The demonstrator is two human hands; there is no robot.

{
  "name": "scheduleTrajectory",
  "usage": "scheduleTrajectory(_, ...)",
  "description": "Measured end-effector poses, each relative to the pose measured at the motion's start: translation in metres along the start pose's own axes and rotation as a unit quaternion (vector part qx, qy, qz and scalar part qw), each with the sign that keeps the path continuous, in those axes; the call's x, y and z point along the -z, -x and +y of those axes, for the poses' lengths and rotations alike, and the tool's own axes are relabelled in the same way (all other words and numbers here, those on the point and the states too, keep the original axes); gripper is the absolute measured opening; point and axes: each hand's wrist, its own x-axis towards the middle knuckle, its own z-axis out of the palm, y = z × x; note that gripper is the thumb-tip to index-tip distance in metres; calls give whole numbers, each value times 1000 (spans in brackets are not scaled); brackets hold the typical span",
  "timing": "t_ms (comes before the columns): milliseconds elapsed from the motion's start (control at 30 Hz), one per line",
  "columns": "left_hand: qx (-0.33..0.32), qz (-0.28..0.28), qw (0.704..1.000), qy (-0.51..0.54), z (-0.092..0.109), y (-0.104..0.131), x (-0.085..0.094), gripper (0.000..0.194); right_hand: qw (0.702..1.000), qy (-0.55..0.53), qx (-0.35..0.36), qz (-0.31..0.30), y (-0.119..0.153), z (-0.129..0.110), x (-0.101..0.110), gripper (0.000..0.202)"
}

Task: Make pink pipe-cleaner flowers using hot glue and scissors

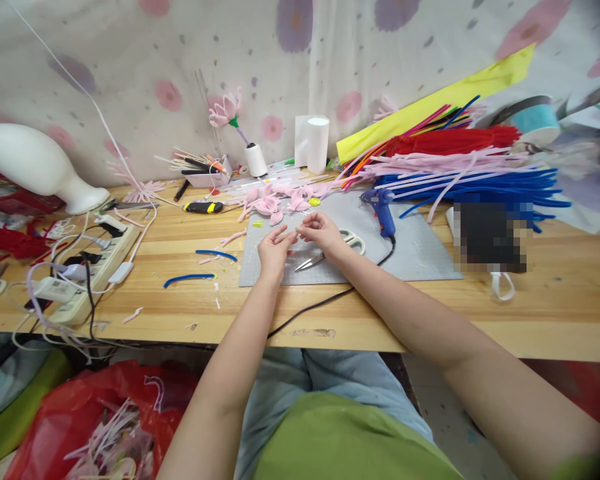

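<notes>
Over the grey mat (415,250), my left hand (275,251) and my right hand (322,233) meet at the fingertips. Both pinch something too small to make out. Scissors (353,243) lie on the mat, partly behind my right hand, blades pointing left. Pink fuzzy petal pieces (267,205) lie just beyond my hands, with a small yellow piece (314,201) beside them. To the right of my hands, a blue glue gun (383,213) rests on the mat.
Bundles of blue (485,190) and red fuzzy stems (455,140) lie back right. A pink flower (226,110) stands in a white spool. Left are a power strip (103,267), cables, a foam head (35,160) and blue stem pieces (189,278). A black cord crosses the front edge.
</notes>
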Motion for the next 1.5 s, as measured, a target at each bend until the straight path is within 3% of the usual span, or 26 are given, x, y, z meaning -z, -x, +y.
scheduleTrajectory(267,-5,8,1000,7,2,0,2,52,1000,-1,-24,11,3,-5,0,38)
scheduleTrajectory(800,-20,21,999,33,2,1,1,57,997,-24,-22,-66,8,-5,-1,42)
scheduleTrajectory(967,-8,7,1000,26,1,-2,1,55,999,-32,8,-37,5,1,-2,43)
scheduleTrajectory(1267,-1,2,1000,9,-1,-1,1,58,995,57,75,36,2,8,-9,31)
scheduleTrajectory(1500,-16,13,999,33,4,0,2,41,994,32,80,64,-3,14,-2,35)
